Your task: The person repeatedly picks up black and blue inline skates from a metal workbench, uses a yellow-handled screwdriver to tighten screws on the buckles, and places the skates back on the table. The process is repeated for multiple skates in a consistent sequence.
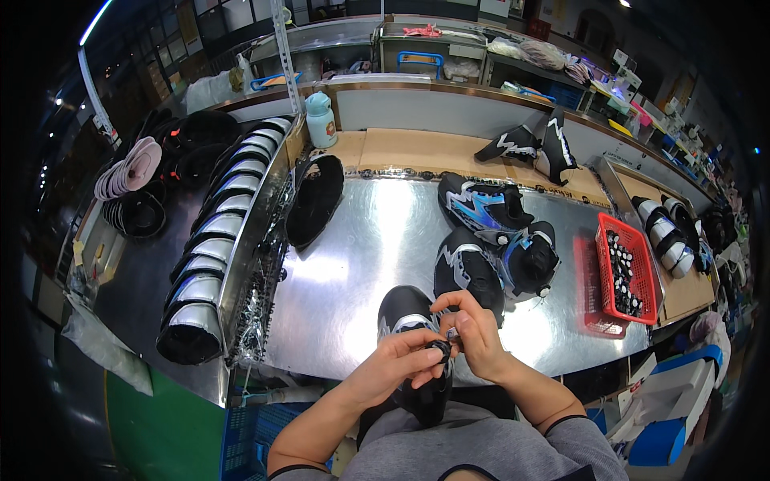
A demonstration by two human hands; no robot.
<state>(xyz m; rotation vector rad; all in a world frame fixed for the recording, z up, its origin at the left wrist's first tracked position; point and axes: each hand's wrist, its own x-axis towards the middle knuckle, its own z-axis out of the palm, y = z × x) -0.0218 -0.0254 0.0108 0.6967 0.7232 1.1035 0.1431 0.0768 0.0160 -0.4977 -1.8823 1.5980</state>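
Note:
In front of my body a black shoe upper (404, 305) with silver trim rests on the metal tabletop's near edge, its heel end towards me. Above it, my left hand (408, 359) pinches a small round black part (442, 347) between thumb and fingers. My right hand (475, 338) is right beside it, with a small whitish piece (452, 332) at its thumb and fingertips. Fingers hide much of both small parts, so whether they are joined is unclear. Just beyond my hands sit more black uppers, one with silver trim (466, 264) and one with blue trim (481, 204).
A red plastic basket (645, 264) of small black and white dials (622, 270) stands right. Left, a metal divider (255, 216) borders a row of nested silver-black uppers (210, 252). A black upper (316, 198) lies near a light-blue bottle (320, 120). Two uppers (556, 150) stand at the back.

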